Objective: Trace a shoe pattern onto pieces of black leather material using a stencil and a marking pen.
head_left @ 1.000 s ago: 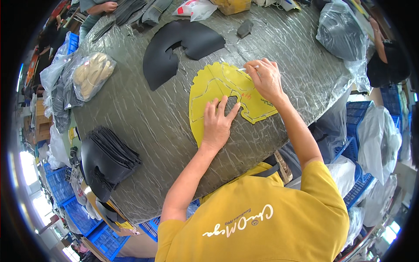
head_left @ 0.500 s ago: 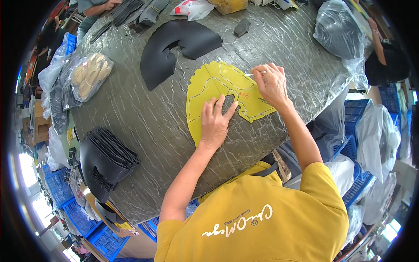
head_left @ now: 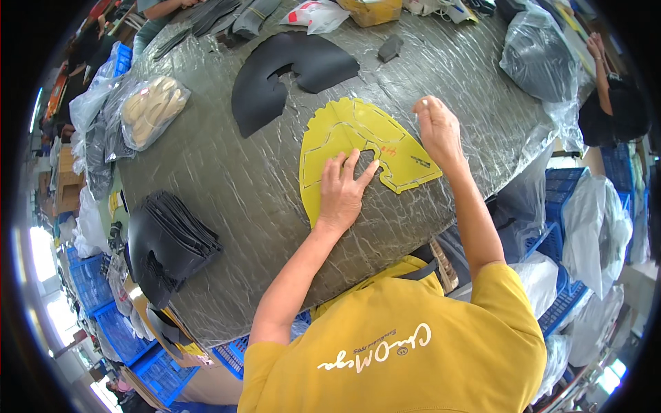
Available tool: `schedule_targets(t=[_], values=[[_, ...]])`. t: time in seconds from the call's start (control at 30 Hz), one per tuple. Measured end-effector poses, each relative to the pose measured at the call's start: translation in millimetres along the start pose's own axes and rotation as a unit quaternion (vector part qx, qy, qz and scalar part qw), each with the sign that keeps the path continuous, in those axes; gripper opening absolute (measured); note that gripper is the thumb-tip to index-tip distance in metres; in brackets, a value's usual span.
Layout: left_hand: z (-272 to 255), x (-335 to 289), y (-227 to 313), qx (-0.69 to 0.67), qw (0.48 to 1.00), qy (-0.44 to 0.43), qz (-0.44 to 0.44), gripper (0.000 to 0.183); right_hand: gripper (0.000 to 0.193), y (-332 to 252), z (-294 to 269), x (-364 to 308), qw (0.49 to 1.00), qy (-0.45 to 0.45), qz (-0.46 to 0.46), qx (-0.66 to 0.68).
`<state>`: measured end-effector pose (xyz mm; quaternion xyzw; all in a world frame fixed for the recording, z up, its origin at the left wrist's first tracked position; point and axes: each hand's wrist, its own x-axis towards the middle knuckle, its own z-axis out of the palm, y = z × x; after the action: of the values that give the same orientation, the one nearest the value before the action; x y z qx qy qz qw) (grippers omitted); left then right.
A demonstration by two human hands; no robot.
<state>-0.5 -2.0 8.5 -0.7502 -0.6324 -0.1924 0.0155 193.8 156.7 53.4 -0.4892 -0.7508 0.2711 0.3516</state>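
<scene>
A yellow curved pattern template (head_left: 406, 162) with slotted outlines and a scalloped edge lies flat on the table. My left hand (head_left: 342, 189) presses on its near left part, fingers spread beside the cut-out at its middle. Just off the template's right edge, my right hand (head_left: 441, 134) is raised and closed. A small whitish end of a slim pen shows at its fingertips; the rest is hidden in the hand. Beyond the template rests a curved black sheet piece (head_left: 258, 89). Whether anything lies beneath the template is hidden.
A stack of black curved pieces (head_left: 175, 237) stands at the table's left edge. Bagged beige pieces (head_left: 153, 110) lie farther back. A small dark scrap (head_left: 390, 48) and a wrapped black bundle (head_left: 540, 55) are on the far side. Blue crates (head_left: 561, 241) stand right of the table.
My right hand has lifted away from the template's upper right edge, turning so the pen is mostly hidden. My left hand stays on the template. The whole view has shifted slightly.
</scene>
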Motion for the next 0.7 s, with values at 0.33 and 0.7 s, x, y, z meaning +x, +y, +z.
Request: schedule_targets(t=[0.33, 0.7], values=[[-7, 1, 3, -0.091, 0.994, 0.06, -0.009, 0.045, 0.023, -1, 24, -15, 0.993, -0.024, -0.04, -0.109], [-51, -9, -69, -0.099, 0.956, 0.054, -0.272, 0.042, 0.02, 65, -51, 20, 0.697, 0.162, 0.199, 0.669]])
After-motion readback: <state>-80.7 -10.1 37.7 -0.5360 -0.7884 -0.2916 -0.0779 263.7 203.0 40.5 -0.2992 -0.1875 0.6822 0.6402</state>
